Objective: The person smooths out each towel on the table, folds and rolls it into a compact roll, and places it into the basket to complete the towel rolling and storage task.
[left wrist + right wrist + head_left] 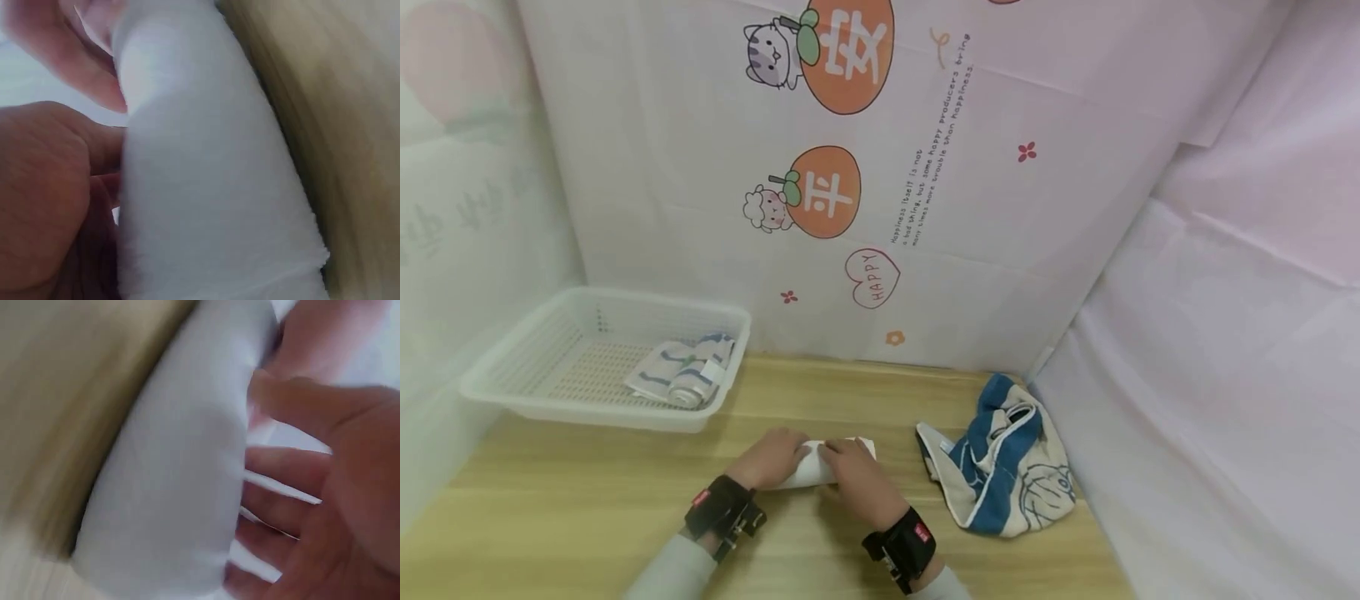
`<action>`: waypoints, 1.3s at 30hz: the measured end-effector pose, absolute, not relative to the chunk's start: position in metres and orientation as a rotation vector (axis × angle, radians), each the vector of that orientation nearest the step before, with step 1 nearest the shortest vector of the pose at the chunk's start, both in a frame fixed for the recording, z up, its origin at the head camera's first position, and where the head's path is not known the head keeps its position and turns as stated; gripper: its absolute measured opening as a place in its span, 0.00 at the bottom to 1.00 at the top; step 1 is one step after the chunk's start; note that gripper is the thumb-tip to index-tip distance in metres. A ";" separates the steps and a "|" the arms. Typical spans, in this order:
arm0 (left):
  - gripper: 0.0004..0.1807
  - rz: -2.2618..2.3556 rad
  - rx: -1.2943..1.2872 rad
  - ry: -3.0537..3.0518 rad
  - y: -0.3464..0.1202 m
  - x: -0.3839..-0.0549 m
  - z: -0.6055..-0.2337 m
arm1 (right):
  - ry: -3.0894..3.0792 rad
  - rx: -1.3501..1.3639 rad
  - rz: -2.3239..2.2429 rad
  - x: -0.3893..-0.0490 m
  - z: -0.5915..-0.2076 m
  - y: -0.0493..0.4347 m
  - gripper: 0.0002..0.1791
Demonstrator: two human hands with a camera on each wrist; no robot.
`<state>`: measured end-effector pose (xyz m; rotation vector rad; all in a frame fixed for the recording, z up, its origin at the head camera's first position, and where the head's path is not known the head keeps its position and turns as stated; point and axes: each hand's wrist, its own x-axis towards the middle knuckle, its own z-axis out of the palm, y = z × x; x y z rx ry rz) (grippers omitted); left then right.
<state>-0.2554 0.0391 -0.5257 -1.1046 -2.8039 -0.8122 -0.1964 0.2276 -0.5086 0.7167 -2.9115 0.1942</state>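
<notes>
A white rolled cloth (814, 468), like a small towel, lies on the wooden table in front of me. My left hand (772, 458) holds its left part, thumb and fingers bent over the roll. On the right part, my right hand (862, 483) grips it with the thumb close to the left hand. The white roll (200, 162) fills the left wrist view, a loose edge showing low on it. In the right wrist view the fingers (275, 506) reach over the far side of the roll (169, 462), where their tips are hidden.
A white plastic basket (602, 414) stands at the back left with striped cloths (681, 371), one rolled, inside. To the right lies a crumpled blue and cream towel (1007, 467). Printed white curtains (700, 208) hang behind and at both sides of the table (572, 508).
</notes>
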 end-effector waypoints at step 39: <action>0.15 -0.779 -0.641 -2.840 -0.002 -0.237 -0.477 | -2.754 0.980 0.439 -0.268 -0.473 0.178 0.35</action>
